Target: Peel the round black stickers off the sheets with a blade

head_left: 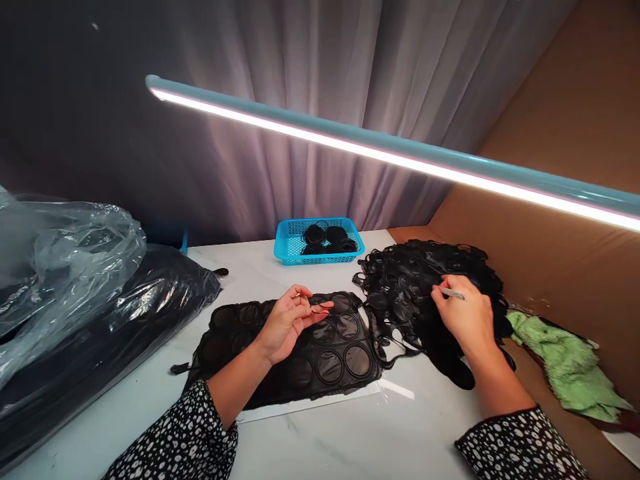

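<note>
My left hand [293,321] is turned palm up above a black molded sheet [330,367] with rows of round ring shapes. Its fingers are curled together, and a thin dark line shows near the fingertips, too small to make out. On the right, my right hand [465,317] grips a slim, pale metal-looking tool [453,293], whose working end is hidden by the fingers. That hand is over a heap of black rubbery scraps [400,287], full of loops and strips. The sheet's right edge touches the heap.
A blue perforated basket [319,259] with black rings stands at the back. To the left lies a large black bundle in clear plastic [150,287]. A green cloth [565,360] is at the right by a brown panel. A lit tube lamp [375,143] crosses above the table.
</note>
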{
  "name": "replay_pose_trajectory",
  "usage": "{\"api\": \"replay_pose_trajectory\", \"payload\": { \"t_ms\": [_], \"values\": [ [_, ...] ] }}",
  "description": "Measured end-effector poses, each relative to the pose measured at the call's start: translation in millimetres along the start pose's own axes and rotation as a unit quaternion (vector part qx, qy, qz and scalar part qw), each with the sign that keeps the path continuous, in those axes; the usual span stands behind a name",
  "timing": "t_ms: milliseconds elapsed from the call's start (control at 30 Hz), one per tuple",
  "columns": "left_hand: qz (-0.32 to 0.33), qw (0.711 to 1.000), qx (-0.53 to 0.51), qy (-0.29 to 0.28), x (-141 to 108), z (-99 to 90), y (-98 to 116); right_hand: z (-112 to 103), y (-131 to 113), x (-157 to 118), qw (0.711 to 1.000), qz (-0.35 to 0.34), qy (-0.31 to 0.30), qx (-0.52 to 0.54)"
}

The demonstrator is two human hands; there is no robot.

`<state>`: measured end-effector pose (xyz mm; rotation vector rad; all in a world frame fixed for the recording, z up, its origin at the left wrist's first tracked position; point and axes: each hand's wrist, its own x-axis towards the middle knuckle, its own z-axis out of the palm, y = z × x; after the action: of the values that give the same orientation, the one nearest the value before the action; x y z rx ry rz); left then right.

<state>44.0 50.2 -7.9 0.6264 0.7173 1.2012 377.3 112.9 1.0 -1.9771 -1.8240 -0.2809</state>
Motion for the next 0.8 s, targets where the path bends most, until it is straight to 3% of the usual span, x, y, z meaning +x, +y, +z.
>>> {"api": "replay_pose_trajectory", "payload": {
  "t_ms": [133, 200, 267, 300, 333, 400, 467, 500, 533, 600, 800],
  "values": [
    [-0.012, 1.0, 0.001, -0.004, 1, -0.1, 2, -7, -7, -2, 0.997, -0.033, 0.066, 0.001],
    [-0.023, 1.0, -0.009, -0.009, 1, 1.2, 4, -11, -18, -5, 0.994, -0.023, 0.062, 0.085],
    [-0.034, 0.999, -0.021, -0.015, 2, 3.1, 5, -12, -33, -11, 0.973, 0.005, 0.013, 0.228],
    [-0.037, 0.999, -0.027, -0.018, 2, 4.2, 6, -13, -41, -15, 0.945, 0.022, -0.039, 0.323],
    [-0.04, 0.998, -0.032, -0.02, 2, 5.4, 6, -13, -50, -20, 0.898, 0.038, -0.11, 0.423],
    [-0.047, 0.998, -0.04, -0.023, 3, 8.0, 6, -13, -68, -33, 0.751, 0.062, -0.276, 0.597],
    [-0.054, 0.997, -0.042, -0.028, 5, 9.9, 5, -14, -86, -47, 0.592, 0.074, -0.405, 0.693],
    [-0.055, 0.997, -0.036, -0.031, 6, 10.3, 4, -15, -93, -53, 0.533, 0.082, -0.443, 0.716],
    [-0.053, 0.998, -0.024, -0.032, 8, 10.2, 4, -15, -99, -59, 0.492, 0.093, -0.462, 0.732],
    [-0.037, 0.999, 0.022, -0.028, 11, 8.6, 4, -14, -107, -67, 0.453, 0.12, -0.47, 0.748],
    [-0.04, 0.988, 0.147, -0.023, 16, 3.2, 3, -8, -103, -69, 0.451, 0.181, -0.432, 0.76]
  ]
}}
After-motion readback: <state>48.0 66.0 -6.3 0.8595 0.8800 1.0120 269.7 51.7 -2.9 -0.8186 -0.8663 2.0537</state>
